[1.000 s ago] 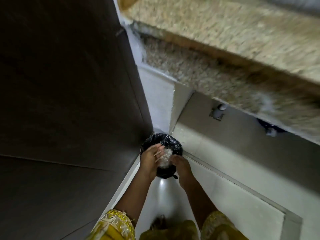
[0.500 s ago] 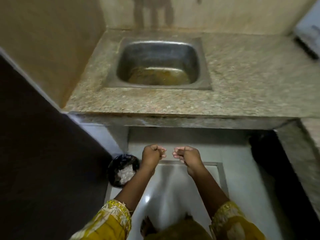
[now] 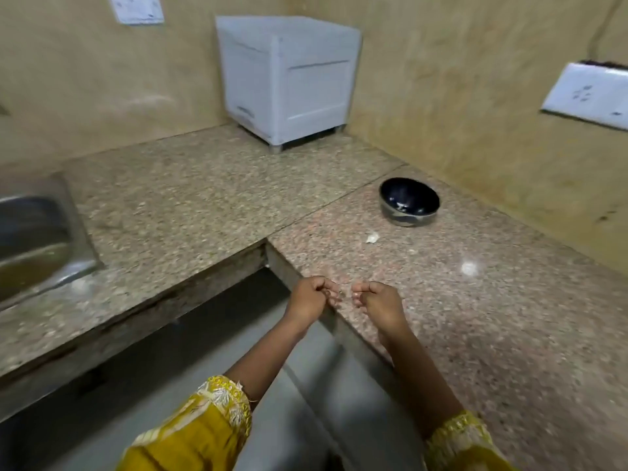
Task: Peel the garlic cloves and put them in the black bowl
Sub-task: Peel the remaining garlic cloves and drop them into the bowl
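- Left hand [image 3: 307,299] and right hand [image 3: 382,304] are both balled up; nothing shows in them.
- Bowl [image 3: 421,193] sits well past the right hand; white bits [image 3: 401,206] inside are too blurry to name.

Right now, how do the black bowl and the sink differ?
The black bowl is round and dark and stands free on the right counter; the sink is squarish grey steel, sunk into the left counter and cut off by the frame edge. Both open upward.
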